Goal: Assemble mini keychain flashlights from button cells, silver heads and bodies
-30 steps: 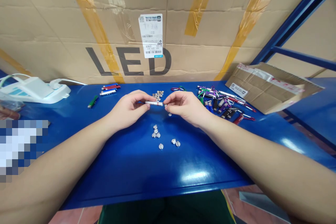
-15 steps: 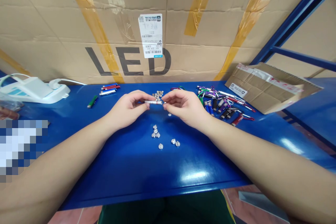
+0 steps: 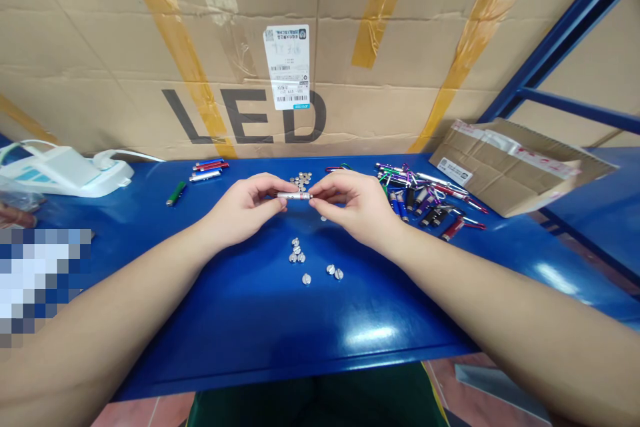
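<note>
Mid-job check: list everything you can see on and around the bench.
bench: 1, blue, under everything
carton: 1, tan, printed LED, behind bench
flat carton: 1, brown, back right
white device: 1, white, back left
back torches: 3, blue, red, silver, back left
green torch: 1, green, left of hands
torch heap: many, mixed colours, with carabiners, back right
disc pile: many, silver, behind hands
loose discs: about eight, silver, before hands
held torch: 1, silver, red marking, between hands
left hand: 1, grips held torch
right hand: 1, grips held torch
</note>
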A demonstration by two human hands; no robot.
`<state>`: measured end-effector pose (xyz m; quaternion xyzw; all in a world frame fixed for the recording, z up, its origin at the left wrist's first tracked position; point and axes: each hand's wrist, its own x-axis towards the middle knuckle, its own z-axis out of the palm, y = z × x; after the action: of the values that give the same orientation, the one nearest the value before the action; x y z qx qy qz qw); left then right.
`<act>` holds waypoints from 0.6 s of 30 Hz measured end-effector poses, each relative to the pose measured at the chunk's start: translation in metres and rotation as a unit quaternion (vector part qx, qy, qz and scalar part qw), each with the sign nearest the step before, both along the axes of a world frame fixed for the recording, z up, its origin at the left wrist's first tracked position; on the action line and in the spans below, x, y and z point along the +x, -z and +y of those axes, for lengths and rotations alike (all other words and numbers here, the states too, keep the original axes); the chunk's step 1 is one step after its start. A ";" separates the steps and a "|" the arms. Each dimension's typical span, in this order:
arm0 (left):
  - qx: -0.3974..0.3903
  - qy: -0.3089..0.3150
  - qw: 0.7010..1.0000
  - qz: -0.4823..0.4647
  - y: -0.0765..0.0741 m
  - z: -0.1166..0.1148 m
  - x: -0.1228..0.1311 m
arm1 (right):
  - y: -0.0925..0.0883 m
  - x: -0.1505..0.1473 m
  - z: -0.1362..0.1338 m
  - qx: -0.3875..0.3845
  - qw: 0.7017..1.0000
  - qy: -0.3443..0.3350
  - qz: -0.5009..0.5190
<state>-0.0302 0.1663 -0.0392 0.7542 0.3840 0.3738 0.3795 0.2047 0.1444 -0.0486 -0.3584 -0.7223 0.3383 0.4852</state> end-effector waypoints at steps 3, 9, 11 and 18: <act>-0.018 0.010 1.000 -0.010 -0.001 -0.001 0.000 | -0.002 0.000 -0.002 0.015 1.000 0.008 -0.009; -0.045 0.031 0.998 -0.008 0.003 0.001 -0.001 | -0.003 0.002 -0.001 0.015 1.000 0.005 -0.004; -0.041 0.036 0.998 -0.004 0.004 0.002 -0.002 | -0.002 0.002 0.000 0.003 1.000 -0.004 0.016; -0.014 0.047 0.999 0.017 0.006 0.003 -0.004 | 0.002 0.003 0.002 -0.008 0.999 -0.021 0.044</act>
<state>-0.0340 0.1690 -0.0450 0.7725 0.3596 0.3367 0.4007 0.2073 0.1465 -0.0503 -0.3314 -0.7050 0.3699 0.5063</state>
